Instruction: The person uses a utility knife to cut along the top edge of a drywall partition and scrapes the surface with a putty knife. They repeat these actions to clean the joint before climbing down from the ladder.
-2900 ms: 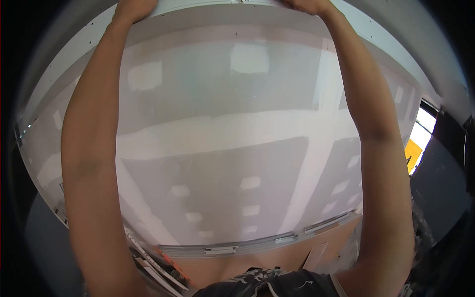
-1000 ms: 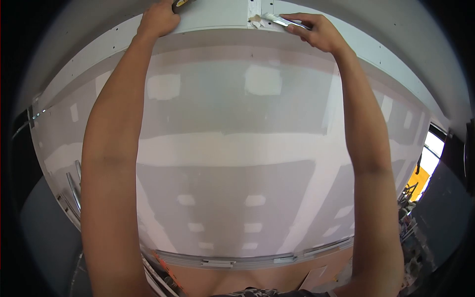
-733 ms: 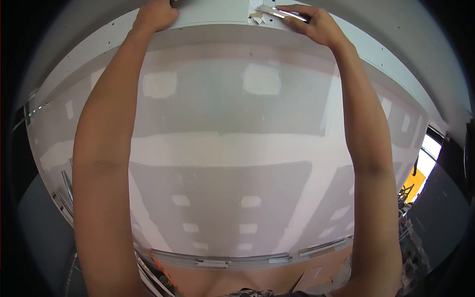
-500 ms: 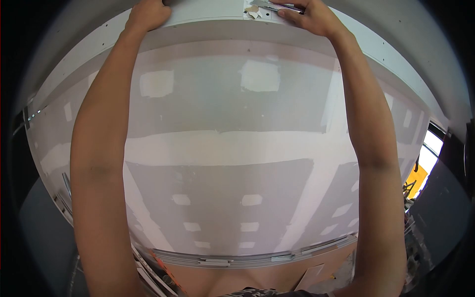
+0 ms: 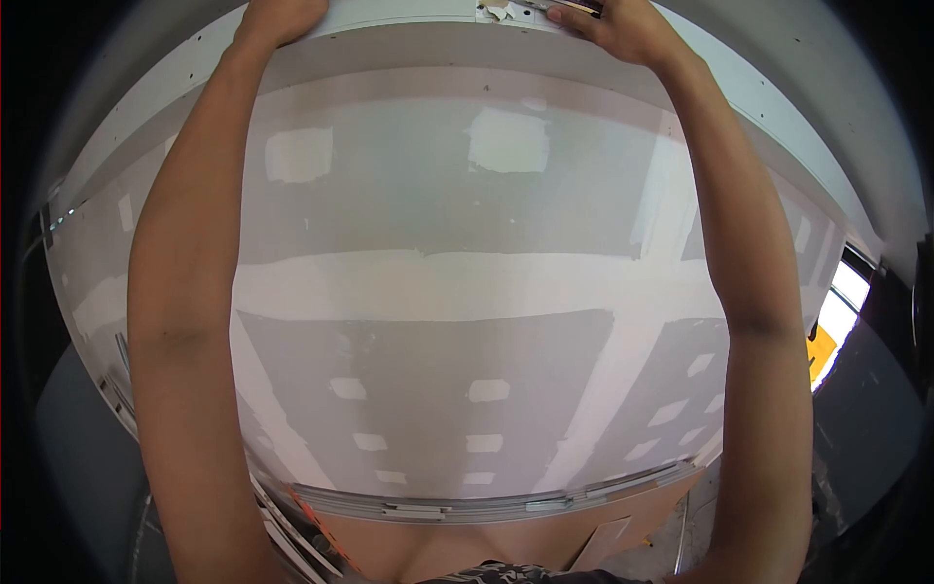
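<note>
In the head view we raise both arms to the top of the frame. Our left hand is at the upper left, pressed against the white ceiling board. The frame edge cuts off its fingers, so we cannot tell whether it is clenched or flat. Our right hand sits right of centre at the top, fingers closed on a thin metal blade that lies flat against the same board. The blade's tip is just beside a torn patch, between our hands and much nearer the right one. Below, the patched drywall fills the middle. A metal track runs along its lower edge, and a bright window shows at the right.
</note>
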Available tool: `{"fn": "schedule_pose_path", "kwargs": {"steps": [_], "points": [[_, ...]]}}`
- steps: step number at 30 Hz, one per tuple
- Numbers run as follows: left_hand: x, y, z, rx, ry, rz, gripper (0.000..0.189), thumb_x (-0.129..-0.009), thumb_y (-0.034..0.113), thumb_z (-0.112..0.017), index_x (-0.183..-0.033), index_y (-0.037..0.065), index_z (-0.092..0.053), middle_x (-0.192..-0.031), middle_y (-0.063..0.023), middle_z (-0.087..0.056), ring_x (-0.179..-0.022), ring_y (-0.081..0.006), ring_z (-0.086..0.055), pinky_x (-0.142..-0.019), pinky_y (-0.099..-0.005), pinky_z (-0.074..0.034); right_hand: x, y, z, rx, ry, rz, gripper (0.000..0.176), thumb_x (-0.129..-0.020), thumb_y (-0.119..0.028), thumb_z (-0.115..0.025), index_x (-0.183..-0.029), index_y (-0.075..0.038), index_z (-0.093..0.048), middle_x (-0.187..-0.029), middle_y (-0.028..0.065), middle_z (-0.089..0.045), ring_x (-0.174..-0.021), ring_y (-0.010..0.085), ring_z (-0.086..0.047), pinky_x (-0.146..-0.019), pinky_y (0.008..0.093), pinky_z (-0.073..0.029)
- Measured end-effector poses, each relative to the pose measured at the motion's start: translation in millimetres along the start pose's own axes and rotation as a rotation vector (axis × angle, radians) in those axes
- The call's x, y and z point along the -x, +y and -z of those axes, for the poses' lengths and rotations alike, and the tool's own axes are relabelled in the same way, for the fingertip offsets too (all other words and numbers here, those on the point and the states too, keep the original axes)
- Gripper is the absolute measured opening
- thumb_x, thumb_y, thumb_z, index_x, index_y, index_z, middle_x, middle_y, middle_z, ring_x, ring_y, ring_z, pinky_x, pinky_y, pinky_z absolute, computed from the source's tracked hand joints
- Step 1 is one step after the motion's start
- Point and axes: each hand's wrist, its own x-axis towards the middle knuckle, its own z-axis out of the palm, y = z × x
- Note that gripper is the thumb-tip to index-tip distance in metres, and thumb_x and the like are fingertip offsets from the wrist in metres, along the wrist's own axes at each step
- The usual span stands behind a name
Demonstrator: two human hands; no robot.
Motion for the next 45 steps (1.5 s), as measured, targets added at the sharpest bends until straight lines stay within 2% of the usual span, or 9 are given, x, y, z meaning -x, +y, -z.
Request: {"fn": "schedule_pose_path", "kwargs": {"steps": [7,13,21,28,30,31,33,36,45], "points": [[12.2,11.3,6.9,0.021,-0.004,0.020,0.027,-0.087,0.005,-0.055,-0.110,-0.003,-0.065,-0.112,-0.0250,-0.067,-0.108,-0.0394,-0.063,-0.095,-0.0490,-0.048,1.1,5.8,-7.6,0.002,0.080,0.045,0.037,-0.099,-0.020,-0.065,-0.135,-0.014,-0.067,-0.122,0.0123,-0.074,-0.106,0.0266,-0.072,-0.098,0.0425,-0.057],[6.7,10.2,3.1,-0.003,-0.020,0.028,0.028,-0.087,0.005,-0.055,-0.112,-0.002,-0.065,-0.112,-0.0247,-0.067,-0.107,-0.0391,-0.064,-0.094,-0.0491,-0.049,5.9,-2.6,0.9,-0.026,-0.050,-0.057,0.037,-0.098,-0.020,-0.067,-0.135,-0.014,-0.067,-0.122,0.0123,-0.074,-0.105,0.0273,-0.071,-0.099,0.0449,-0.056],[0.0,2.3,-0.2,0.013,0.006,-0.021,0.025,-0.083,0.004,-0.056,-0.105,-0.003,-0.067,-0.108,-0.0275,-0.069,-0.104,-0.0429,-0.065,-0.092,-0.0512,-0.050,6.8,5.9,12.8,-0.011,-0.073,0.124,0.039,-0.096,-0.023,-0.069,-0.134,-0.013,-0.067,-0.129,0.0132,-0.070,-0.119,0.0309,-0.067,-0.105,0.0491,-0.054],[-2.6,-5.6,1.8,-0.001,0.026,-0.099,0.028,-0.083,0.004,-0.055,-0.107,-0.004,-0.067,-0.110,-0.0280,-0.069,-0.107,-0.0436,-0.064,-0.096,-0.0509,-0.049,-14.9,23.3,11.6,-0.032,-0.101,0.221,0.039,-0.095,-0.024,-0.071,-0.133,-0.015,-0.069,-0.126,0.0130,-0.072,-0.116,0.0304,-0.068,-0.102,0.0492,-0.055],[-1.2,-2.1,-0.4,0.015,0.013,-0.005,0.030,-0.084,0.005,-0.055,-0.110,-0.004,-0.067,-0.113,-0.0274,-0.068,-0.110,-0.0431,-0.064,-0.097,-0.0509,-0.049,-12.8,19.7,13.6,-0.066,-0.131,0.075,0.039,-0.095,-0.026,-0.073,-0.132,-0.017,-0.070,-0.120,0.0126,-0.074,-0.109,0.0268,-0.070,-0.098,0.0467,-0.057],[-43.4,-41.9,-48.7,-0.077,0.072,-0.031,0.030,-0.085,0.005,-0.055,-0.111,-0.004,-0.066,-0.114,-0.0271,-0.068,-0.111,-0.0427,-0.063,-0.098,-0.0506,-0.049,-9.6,11.6,19.5,-0.064,-0.130,0.075,0.039,-0.095,-0.026,-0.073,-0.132,-0.017,-0.070,-0.120,0.0126,-0.074,-0.109,0.0268,-0.070,-0.098,0.0467,-0.057],[-121.3,-115.8,-138.5,-0.266,0.198,-0.068,0.031,-0.086,0.005,-0.054,-0.113,-0.003,-0.066,-0.117,-0.0266,-0.067,-0.113,-0.0418,-0.063,-0.099,-0.0499,-0.048,-0.7,-7.9,31.4,-0.207,-0.162,-0.247,0.038,-0.094,-0.027,-0.074,-0.131,-0.019,-0.071,-0.116,0.0110,-0.076,-0.101,0.0235,-0.071,-0.094,0.0443,-0.057],[-3.3,-8.9,-1.7,-0.002,0.021,-0.046,0.030,-0.087,0.005,-0.055,-0.113,-0.003,-0.066,-0.117,-0.0256,-0.068,-0.111,-0.0409,-0.063,-0.099,-0.0490,-0.049,-13.5,16.3,8.5,-0.125,0.063,-0.006,0.038,-0.094,-0.026,-0.073,-0.132,-0.020,-0.071,-0.116,0.0092,-0.076,-0.098,0.0223,-0.071,-0.091,0.0425,-0.057],[3.4,5.5,4.6,0.016,-0.059,0.044,0.027,-0.088,0.005,-0.055,-0.111,-0.004,-0.066,-0.111,-0.0249,-0.068,-0.106,-0.0394,-0.065,-0.095,-0.0499,-0.050,-22.0,12.5,4.7,-0.066,-0.042,0.103,0.036,-0.094,-0.026,-0.072,-0.129,-0.019,-0.072,-0.121,0.0076,-0.075,-0.105,0.0243,-0.071,-0.095,0.0438,-0.057]]}}
